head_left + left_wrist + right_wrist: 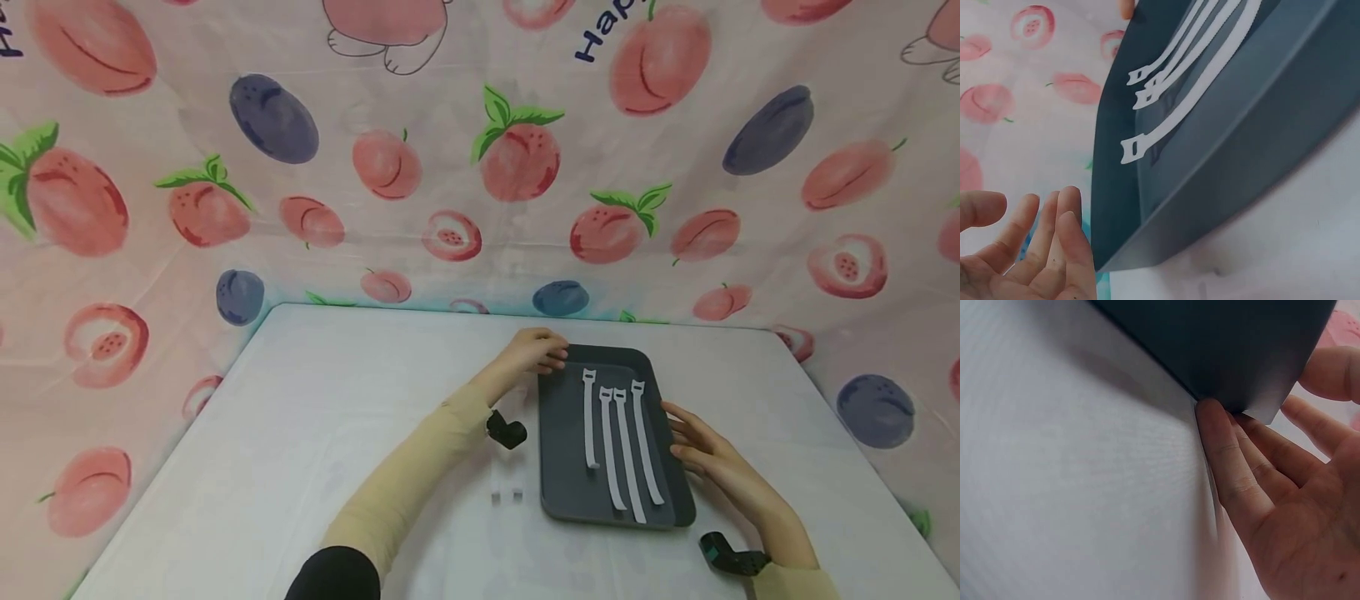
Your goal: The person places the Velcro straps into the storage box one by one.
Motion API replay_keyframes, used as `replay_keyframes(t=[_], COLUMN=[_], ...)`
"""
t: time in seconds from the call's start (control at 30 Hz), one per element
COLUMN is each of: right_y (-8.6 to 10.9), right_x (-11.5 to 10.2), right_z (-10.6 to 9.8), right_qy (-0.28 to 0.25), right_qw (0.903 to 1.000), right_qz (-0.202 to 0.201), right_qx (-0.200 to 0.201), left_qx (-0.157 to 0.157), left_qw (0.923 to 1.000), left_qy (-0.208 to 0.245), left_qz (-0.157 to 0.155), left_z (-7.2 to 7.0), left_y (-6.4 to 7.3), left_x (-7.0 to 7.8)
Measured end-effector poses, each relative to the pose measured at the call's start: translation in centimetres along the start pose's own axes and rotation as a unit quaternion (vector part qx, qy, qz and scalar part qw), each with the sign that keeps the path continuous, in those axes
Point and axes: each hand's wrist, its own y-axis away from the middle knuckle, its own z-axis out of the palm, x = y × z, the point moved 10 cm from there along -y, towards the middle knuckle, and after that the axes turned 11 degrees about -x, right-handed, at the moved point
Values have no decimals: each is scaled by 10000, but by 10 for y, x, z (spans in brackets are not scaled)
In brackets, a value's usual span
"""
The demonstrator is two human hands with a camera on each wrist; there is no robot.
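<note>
A dark grey rectangular tray (555, 450) lies on the white table. Several white straps with slotted heads, like hook-and-loop cable ties (609, 450), are laid lengthwise in it, roughly side by side. At the tray's far left corner is my left hand (534, 350); in the left wrist view its fingers (1069, 219) extend beside the tray's outer wall, with the thumb apart. My right hand (708, 446) touches the right side of the tray. Seen from the right wrist, its straight fingers (1235, 469) meet the tray's lower edge, and the thumb lies near the rim.
Two small clear blocks, one of them a little cube (495, 498), sit on the table left of the tray. Behind the white table (337, 400) hangs a fruit-printed cloth (450, 108). Dark wrist cameras (507, 431) are worn on both arms.
</note>
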Motion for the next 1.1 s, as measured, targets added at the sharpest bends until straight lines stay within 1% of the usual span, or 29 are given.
replay_keyframes(t=[0.27, 0.47, 0.7, 0.87, 1.1], right_y=[-1, 0, 1, 1, 1], right_x=[-2, -2, -1, -1, 0], right_z=[0, -1, 0, 1, 0], right_qy=[23, 36, 18, 33, -17], right_qw=[10000, 10000, 10000, 10000, 10000], right_qz=[-45, -45, -45, -62, -22], right_qx=[-20, -17, -37, -40, -45], left_qx=[17, 83, 136, 182, 422], left_qw=[10000, 10000, 9998, 9997, 9989], left_qy=[-21, -46, -123, -148, -197], left_qz=[54, -22, -47, -50, -84], left_z=[-17, -27, -35, -43, -58], left_y=[17, 24, 35, 42, 52], left_x=[-1, -9, -16, -24, -40])
